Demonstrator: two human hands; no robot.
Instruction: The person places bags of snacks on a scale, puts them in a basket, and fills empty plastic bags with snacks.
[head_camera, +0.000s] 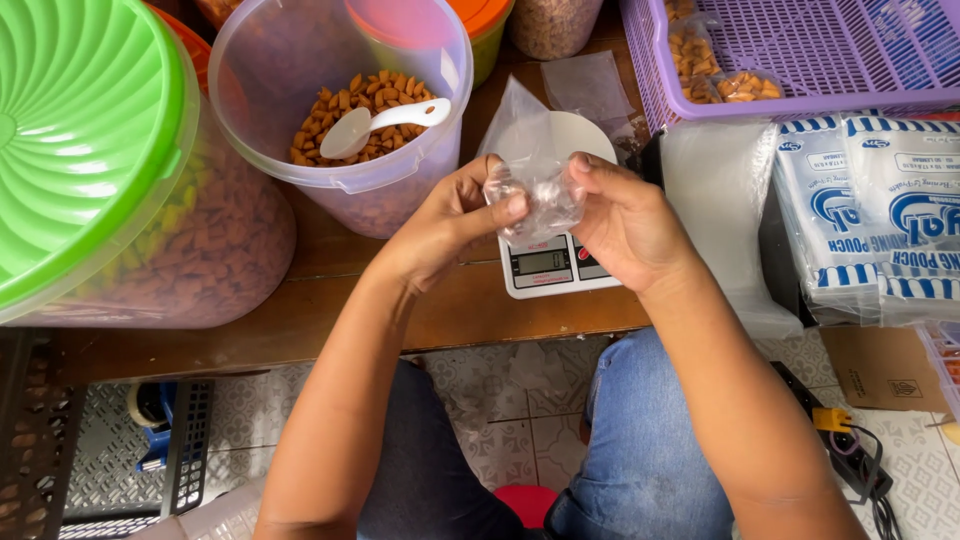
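My left hand (455, 222) and my right hand (625, 222) both pinch a small clear plastic pouch (532, 172), held crumpled just above a white digital kitchen scale (555, 268) on the wooden table. The pouch looks empty. To the left of my hands stands an open clear plastic tub (345, 110) with brown snack pieces and a white plastic scoop (380, 124) lying on them.
A large clear tub with a green lid (90, 130) fills the left. A purple basket (800, 55) with filled snack pouches sits at the back right, stacks of packaged pouches (870, 215) below it. A spare clear pouch (590, 85) lies behind the scale. A black crate (60, 440) stands on the floor.
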